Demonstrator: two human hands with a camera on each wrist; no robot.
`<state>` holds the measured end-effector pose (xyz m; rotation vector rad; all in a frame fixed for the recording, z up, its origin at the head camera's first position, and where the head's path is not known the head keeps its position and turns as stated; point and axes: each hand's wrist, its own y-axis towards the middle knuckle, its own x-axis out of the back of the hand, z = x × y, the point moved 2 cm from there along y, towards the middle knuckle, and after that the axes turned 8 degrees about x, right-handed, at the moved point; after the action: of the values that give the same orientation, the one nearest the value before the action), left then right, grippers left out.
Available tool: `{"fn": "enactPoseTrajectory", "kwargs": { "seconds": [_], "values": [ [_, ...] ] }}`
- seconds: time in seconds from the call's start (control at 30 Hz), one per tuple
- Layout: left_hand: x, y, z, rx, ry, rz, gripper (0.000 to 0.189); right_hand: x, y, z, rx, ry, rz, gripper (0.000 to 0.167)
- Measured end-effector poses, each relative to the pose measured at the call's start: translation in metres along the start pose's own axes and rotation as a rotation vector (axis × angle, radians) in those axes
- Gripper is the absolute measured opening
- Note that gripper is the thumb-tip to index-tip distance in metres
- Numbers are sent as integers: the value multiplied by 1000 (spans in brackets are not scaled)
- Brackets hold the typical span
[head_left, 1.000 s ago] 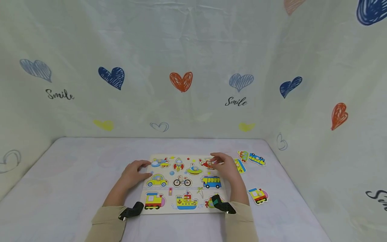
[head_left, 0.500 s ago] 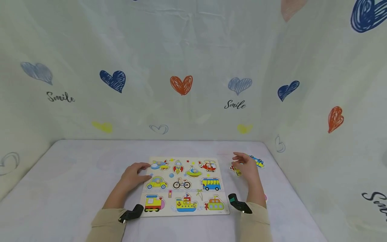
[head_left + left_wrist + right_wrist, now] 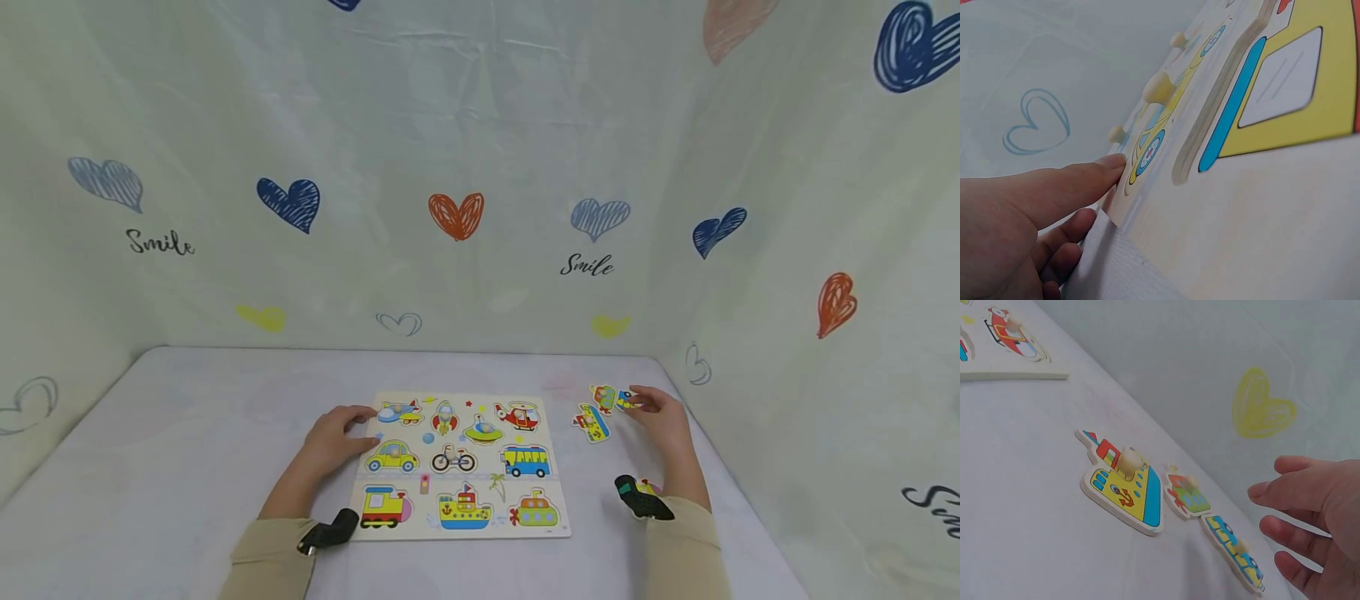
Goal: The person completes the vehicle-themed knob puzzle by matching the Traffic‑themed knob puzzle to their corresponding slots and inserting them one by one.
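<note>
Just left of your right hand (image 3: 1319, 525) lies the bus piece (image 3: 1232, 550), knob up on the white tablecloth (image 3: 225, 433); the right wrist view shows a gap between it and your fingers, which are loosely bent, a little apart and holding nothing. Slightly farther left of that hand the submarine piece (image 3: 1186, 499) lies close against the bus piece's end, and left again is the boat piece (image 3: 1138, 495). Nearer your body than the same hand, the train piece (image 3: 654, 487) shows partly behind your black wrist camera (image 3: 641, 499). Well to that hand's left is the puzzle board (image 3: 427, 510). Your left hand (image 3: 330, 437) rests at its left edge, thumb straight by the car piece (image 3: 392, 456) and spread widely from the index finger. Rightward of your left hand, the bicycle piece (image 3: 453, 458) and helicopter piece (image 3: 517, 416) sit in their slots. Beyond both hands hangs a pale backdrop (image 3: 480, 125) printed with hearts.
</note>
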<state>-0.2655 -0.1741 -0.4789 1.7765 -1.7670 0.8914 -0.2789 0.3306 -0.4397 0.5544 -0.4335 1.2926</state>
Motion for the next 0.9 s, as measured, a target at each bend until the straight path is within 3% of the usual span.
{"fn": "enactPoseTrajectory", "kwargs": {
  "seconds": [0.33, 0.57, 0.9],
  "values": [
    [0, -1, 0, -4, -5, -6, 48, 3, 19, -31, -45, -35, 25, 40],
    [-1, 0, 1, 0, -5, -7, 48, 0, 26, -50, -28, -59, -44, 37],
    [-1, 0, 1, -3, 7, -9, 48, -9, 31, -71, -104, -54, -73, 34]
  ]
}}
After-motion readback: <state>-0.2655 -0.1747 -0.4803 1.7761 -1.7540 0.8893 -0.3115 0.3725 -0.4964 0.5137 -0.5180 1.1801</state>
